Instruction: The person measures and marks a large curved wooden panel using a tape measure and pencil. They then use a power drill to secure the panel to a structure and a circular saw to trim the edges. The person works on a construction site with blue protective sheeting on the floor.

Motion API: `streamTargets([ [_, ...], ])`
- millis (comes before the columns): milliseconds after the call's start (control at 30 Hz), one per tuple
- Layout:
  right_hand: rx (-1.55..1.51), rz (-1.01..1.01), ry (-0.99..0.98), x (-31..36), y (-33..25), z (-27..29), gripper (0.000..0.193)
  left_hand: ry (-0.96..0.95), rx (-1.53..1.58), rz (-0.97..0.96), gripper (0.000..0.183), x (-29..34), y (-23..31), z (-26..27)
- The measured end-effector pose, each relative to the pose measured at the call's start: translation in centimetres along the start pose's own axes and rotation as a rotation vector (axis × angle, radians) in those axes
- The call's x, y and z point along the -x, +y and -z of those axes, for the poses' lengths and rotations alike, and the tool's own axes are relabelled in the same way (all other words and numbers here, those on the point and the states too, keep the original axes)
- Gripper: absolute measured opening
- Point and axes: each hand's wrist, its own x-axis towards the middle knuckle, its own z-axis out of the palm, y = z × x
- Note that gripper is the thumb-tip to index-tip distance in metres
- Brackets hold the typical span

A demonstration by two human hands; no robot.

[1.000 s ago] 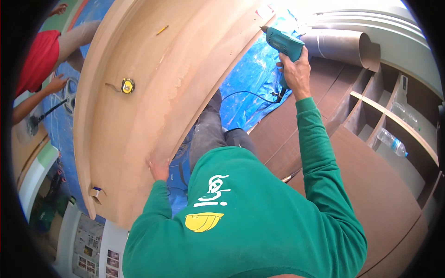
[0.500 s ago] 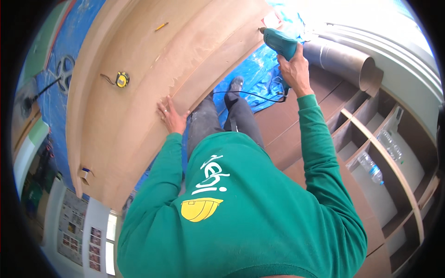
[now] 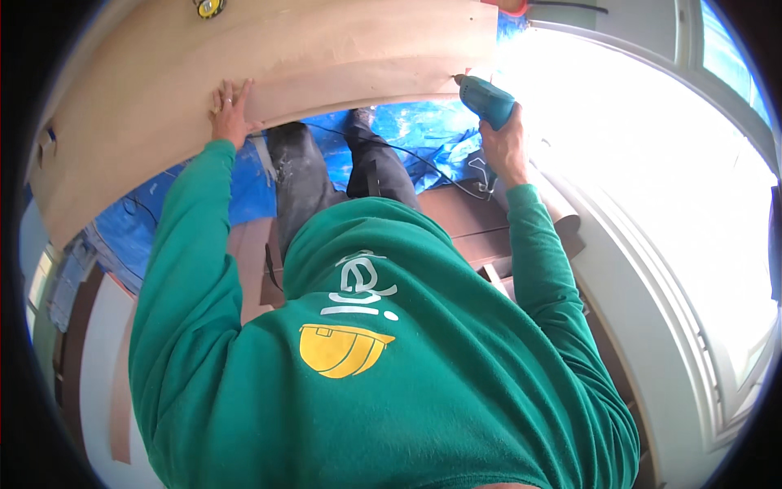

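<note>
My left hand (image 3: 231, 114) lies with fingers spread on the near edge of a large, light-brown wooden panel (image 3: 350, 49). My right hand (image 3: 507, 147) is wrapped round the handle of a teal corded power drill (image 3: 486, 99). The drill points left, and its chuck and bit are at the panel's right end, close to the near edge. Whether the bit has entered the wood I cannot tell. A yellow and black tape measure (image 3: 210, 7) rests on the panel, partly cut off by the top of the view.
A black cord (image 3: 399, 148) runs over blue plastic sheeting (image 3: 423, 122) around my legs. Brown boards (image 3: 460, 216) cover the floor behind it. To the right are a bright window and its white frame (image 3: 652, 285). A small blue and white object (image 3: 48, 143) sits at the panel's left end.
My view has turned, so the panel now lies more level across the top. The pencil and the shelf compartments have left the picture. The drill stays at the panel's right end.
</note>
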Motion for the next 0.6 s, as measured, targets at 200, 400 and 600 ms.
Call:
streamTargets([
  [200, -0.026, 0.081, -0.043, -0.3, 2.1, 0.5, 0.055, -0.038, -0.009, 0.026, 0.123, 0.0, 0.8, 0.6],
  [400, 0.010, -0.021, -0.144, -1.3, 0.7, 2.4, 0.060, -0.051, 0.006, 0.029, 0.120, -0.4, 0.9, 1.1],
  [600, 0.101, 0.317, -0.092, -1.3, 0.9, 3.1, 0.054, 0.085, 0.147, -0.087, 0.126, 0.6, -0.7, -3.5],
])
